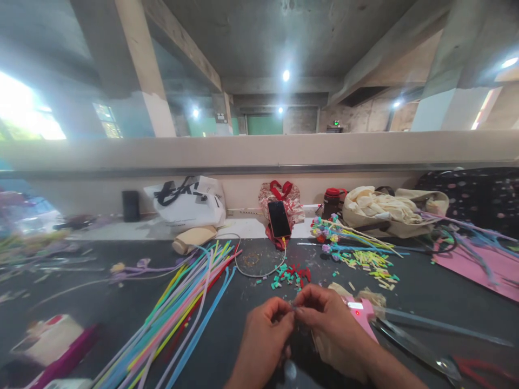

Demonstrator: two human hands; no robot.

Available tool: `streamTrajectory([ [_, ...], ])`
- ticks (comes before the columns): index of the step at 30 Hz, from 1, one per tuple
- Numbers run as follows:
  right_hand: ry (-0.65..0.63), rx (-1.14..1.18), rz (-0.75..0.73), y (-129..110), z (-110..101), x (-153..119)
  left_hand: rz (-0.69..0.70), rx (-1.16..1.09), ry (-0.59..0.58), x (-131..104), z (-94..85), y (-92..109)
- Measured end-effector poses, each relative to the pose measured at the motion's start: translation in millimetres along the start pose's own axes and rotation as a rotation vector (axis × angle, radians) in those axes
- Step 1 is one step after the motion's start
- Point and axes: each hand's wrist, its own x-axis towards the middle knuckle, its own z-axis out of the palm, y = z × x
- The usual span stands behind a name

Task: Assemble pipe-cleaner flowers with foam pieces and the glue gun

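My left hand (pixel 270 332) and my right hand (pixel 324 319) meet low in the middle of the head view, thumbs and forefingers pinched together. A small bluish piece (pixel 293 307) shows between the fingertips; its kind is too small to make out. Right behind my right hand lies a pink glue gun (pixel 365 313) with a small lit display, and a clear glue stick (pixel 446 325) extends beside it. Scissors (pixel 417 346) with red handles rest farther right. Beyond my fingertips is a pile of short green and red cut pieces (pixel 290 275).
Left lies a bundle of coloured fuzzy stems (pixel 182 308). Yellow cut pieces (pixel 371 262) and small pompom-like flowers (pixel 328 229) are at the back right. A phone (pixel 279 219) with a cable leans on a patterned bag (pixel 298 202). A white bag (pixel 188 202) stands along the wall.
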Motion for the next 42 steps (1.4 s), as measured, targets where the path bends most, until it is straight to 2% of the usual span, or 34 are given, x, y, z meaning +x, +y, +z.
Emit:
streamTrajectory([
  [3,0.022,0.075,-0.032,-6,-3,0,-0.024,-0.064,0.007,1,-0.8,1],
  [6,0.053,0.015,-0.051,-13,-10,1,-0.071,-0.210,-0.018,1,-2.7,3],
  [11,0.028,-0.055,-0.065,-8,-12,2,-0.139,-0.471,-0.199,2,-9.1,4],
  [18,-0.016,0.000,-0.050,-8,-2,-2,-0.175,-0.544,-0.358,4,-10.5,-5],
  [23,-0.001,-0.001,-0.029,-3,-3,-1,-0.205,-0.502,-0.314,4,-7.3,-5],
  [28,0.006,-0.131,-0.043,1,-5,1,-0.244,-0.385,-0.256,3,-6.4,-4],
  [33,-0.093,-0.107,0.042,-2,-9,3,-0.236,-0.276,-0.219,5,-5.2,-8],
  [37,-0.100,-0.079,0.102,-4,-9,1,-0.206,-0.217,-0.217,7,-4.3,-11],
  [42,-0.076,-0.039,0.171,-1,-8,1,-0.238,-0.190,-0.203,6,-3.9,-5],
])
